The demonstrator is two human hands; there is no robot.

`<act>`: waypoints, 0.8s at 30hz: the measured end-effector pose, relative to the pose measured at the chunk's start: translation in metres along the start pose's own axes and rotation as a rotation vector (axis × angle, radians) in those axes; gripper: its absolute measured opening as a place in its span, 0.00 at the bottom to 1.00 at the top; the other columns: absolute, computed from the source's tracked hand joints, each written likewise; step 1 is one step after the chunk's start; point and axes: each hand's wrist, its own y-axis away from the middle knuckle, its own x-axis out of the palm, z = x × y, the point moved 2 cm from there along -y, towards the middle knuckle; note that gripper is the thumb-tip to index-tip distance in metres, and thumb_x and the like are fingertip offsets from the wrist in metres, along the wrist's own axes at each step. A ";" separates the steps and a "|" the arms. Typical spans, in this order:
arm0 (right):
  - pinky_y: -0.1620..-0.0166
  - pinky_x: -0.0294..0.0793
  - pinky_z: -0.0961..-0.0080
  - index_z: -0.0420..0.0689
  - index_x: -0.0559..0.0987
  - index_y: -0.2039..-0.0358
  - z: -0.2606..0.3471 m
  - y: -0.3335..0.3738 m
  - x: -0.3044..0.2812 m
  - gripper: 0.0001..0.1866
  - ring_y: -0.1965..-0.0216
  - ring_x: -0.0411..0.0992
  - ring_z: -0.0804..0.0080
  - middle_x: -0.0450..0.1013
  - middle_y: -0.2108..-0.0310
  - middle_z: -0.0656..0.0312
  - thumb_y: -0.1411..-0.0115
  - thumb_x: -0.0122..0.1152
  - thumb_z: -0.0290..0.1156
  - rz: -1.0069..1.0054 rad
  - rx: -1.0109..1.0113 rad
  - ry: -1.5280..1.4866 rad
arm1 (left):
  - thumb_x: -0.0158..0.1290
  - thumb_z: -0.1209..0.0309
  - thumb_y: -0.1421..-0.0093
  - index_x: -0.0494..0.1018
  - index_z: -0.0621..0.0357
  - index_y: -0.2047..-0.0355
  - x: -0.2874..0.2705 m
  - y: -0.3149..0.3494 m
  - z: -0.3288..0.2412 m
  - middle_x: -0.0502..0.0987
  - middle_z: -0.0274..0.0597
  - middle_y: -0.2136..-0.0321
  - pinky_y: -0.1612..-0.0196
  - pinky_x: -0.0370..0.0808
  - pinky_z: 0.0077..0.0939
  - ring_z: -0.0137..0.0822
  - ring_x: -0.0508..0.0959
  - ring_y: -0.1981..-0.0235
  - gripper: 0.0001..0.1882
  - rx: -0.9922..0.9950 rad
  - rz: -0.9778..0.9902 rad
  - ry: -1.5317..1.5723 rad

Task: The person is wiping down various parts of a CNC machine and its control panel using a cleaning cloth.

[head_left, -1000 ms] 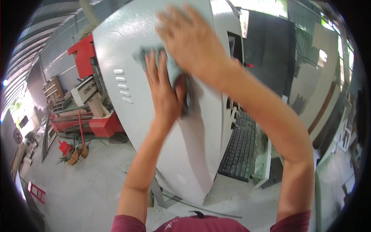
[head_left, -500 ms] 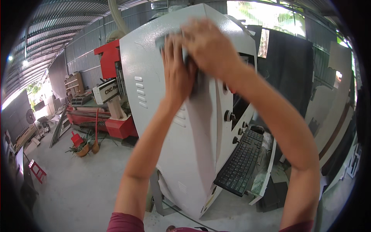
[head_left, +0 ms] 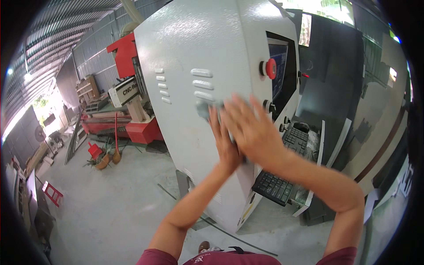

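A grey-white cabinet (head_left: 176, 128) fills the middle of the view, with raised vents (head_left: 202, 84) on its side panel just above the hands. On its right-hand face are a screen (head_left: 278, 66), a red push button (head_left: 270, 69) and black knobs; below them, a black keyboard (head_left: 271, 187) rests on a tray, partly hidden behind the right forearm. Well off to the left stands a red machine (head_left: 142, 131), with a red dustpan (head_left: 94, 150) near it.

A grey-green cloth (head_left: 202, 110) lies against the side panel, beneath the left grip (head_left: 226, 148), and pokes out past its fingertips. That grip's fingers are extended; whether they clamp the cloth, I cannot tell. The right grip (head_left: 256, 130), blurred, overlaps the left one in view, its fingers outstretched and slightly apart, hiding much of the cloth.
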 end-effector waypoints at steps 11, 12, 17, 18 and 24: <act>0.33 0.46 0.56 0.42 0.73 0.50 0.043 0.044 0.025 0.22 0.36 0.56 0.56 0.63 0.41 0.52 0.47 0.52 0.32 0.394 -0.128 -0.115 | 0.49 0.73 0.42 0.51 0.66 0.37 -0.011 0.098 0.013 0.45 0.63 0.35 0.36 0.43 0.58 0.64 0.45 0.34 0.34 -0.344 -0.085 0.167; 0.33 0.46 0.56 0.42 0.73 0.50 0.040 0.039 0.025 0.22 0.36 0.56 0.56 0.63 0.41 0.52 0.47 0.52 0.32 0.428 -0.144 -0.131 | 0.49 0.75 0.44 0.51 0.65 0.37 -0.010 0.079 0.018 0.45 0.62 0.35 0.35 0.42 0.58 0.63 0.44 0.34 0.35 -0.432 -0.140 0.226; 0.33 0.46 0.53 0.46 0.75 0.53 0.045 0.047 0.036 0.20 0.34 0.53 0.58 0.61 0.39 0.59 0.49 0.58 0.32 0.311 -0.088 0.007 | 0.49 0.77 0.47 0.50 0.61 0.36 -0.015 0.082 0.032 0.45 0.62 0.35 0.35 0.40 0.58 0.62 0.43 0.33 0.38 -0.586 -0.208 0.201; 0.33 0.46 0.53 0.46 0.75 0.53 0.049 0.055 0.040 0.20 0.34 0.53 0.58 0.61 0.39 0.59 0.49 0.58 0.32 0.319 -0.099 0.005 | 0.50 0.77 0.47 0.50 0.61 0.36 -0.016 0.097 0.028 0.46 0.62 0.35 0.35 0.40 0.58 0.62 0.43 0.33 0.38 -0.594 -0.170 0.182; 0.33 0.44 0.53 0.46 0.75 0.56 0.078 0.076 0.046 0.20 0.34 0.51 0.61 0.60 0.38 0.61 0.50 0.61 0.37 0.515 -0.218 -0.015 | 0.53 0.77 0.49 0.51 0.58 0.36 -0.027 0.141 0.019 0.47 0.61 0.36 0.35 0.41 0.58 0.62 0.44 0.33 0.40 -0.572 -0.092 0.196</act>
